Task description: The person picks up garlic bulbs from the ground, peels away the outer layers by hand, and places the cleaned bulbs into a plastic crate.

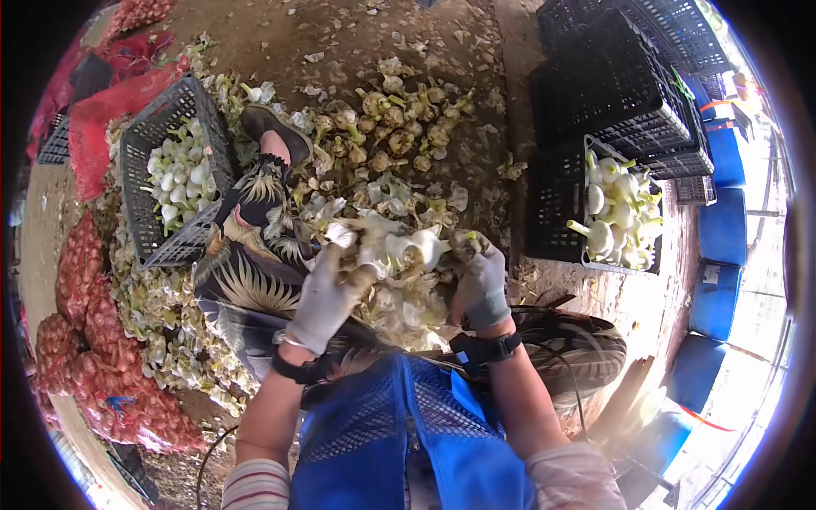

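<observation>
Both my hands wear pale gloves and are over my lap, above a heap of loose garlic skins. My left hand has its fingers spread beside blurred whitish skins; I make out nothing held in it. A white garlic bulb lies between my hands, close to my right fingertips. My right hand has its fingers curled around a brownish piece, perhaps a garlic head, partly hidden by the glove. Beyond my hands, untrimmed garlic heads are piled on the ground.
A black crate of white bulbs stands left, another right. Stacked black crates are at the upper right. Red net sacks lie at the lower left. Blue containers line the right side. My shoe rests among peelings.
</observation>
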A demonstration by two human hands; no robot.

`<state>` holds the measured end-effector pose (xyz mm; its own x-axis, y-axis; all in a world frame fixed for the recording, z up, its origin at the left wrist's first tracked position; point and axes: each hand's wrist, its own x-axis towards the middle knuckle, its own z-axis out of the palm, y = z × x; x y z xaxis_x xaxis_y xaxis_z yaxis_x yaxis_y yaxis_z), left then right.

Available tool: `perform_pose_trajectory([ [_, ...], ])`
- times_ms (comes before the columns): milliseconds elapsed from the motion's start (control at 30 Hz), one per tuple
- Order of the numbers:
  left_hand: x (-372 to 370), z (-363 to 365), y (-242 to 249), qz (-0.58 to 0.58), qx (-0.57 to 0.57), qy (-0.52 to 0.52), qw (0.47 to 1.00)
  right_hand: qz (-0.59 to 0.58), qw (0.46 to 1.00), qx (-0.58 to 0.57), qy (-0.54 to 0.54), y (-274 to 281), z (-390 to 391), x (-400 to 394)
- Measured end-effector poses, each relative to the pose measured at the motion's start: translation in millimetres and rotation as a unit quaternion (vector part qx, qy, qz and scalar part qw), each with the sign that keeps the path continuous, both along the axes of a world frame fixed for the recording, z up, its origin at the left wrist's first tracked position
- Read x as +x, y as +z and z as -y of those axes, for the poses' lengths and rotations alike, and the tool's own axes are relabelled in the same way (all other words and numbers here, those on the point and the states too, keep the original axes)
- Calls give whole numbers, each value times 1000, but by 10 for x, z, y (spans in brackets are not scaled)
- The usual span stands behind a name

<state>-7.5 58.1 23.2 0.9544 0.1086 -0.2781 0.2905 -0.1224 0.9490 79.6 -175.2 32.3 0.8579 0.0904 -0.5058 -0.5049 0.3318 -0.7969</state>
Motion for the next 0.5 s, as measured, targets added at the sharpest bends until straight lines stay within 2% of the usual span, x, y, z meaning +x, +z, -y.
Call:
perform_pose_trajectory([
  [33, 94, 108, 200, 96, 171, -7, 981, 1, 1000, 2, -1, 18, -28, -9],
  [100, 260, 252, 290, 198, 194, -8, 961, -10, 998, -12, 63, 82, -70, -38],
  [133, 290, 269, 282, 230, 181, -32, 956, -49, 997, -24, 59, 234, -118, -21],
  [167, 289, 270, 293, 231, 179, -32, 956, -49, 997, -26, 58, 206, -72, -12],
  [233, 273, 241, 350, 265, 200, -109, 937, -14, 996, -65, 58, 81, 82, 44],
  [267, 209, 239, 383, 266, 200, -108, 937, -170, 977, 126, -24, 13, 94, 129],
  [300, 150, 195, 345, 266, 201, -108, 936, -177, 977, 106, -50, 10, 175, 107],
  [367, 27, 28, 188, 18, 128, 18, 991, -154, 978, 129, -54, -83, 263, 105],
  [400, 17, -64, 118, 98, 235, -1, 967, -155, 978, 129, -56, -121, 262, 87],
  [467, 84, 73, 301, 105, 237, -41, 965, -159, 962, 222, -24, -144, 154, 55],
  [500, 114, 136, 365, 115, 238, -80, 961, -158, 962, 220, -25, -203, 126, 3],
])
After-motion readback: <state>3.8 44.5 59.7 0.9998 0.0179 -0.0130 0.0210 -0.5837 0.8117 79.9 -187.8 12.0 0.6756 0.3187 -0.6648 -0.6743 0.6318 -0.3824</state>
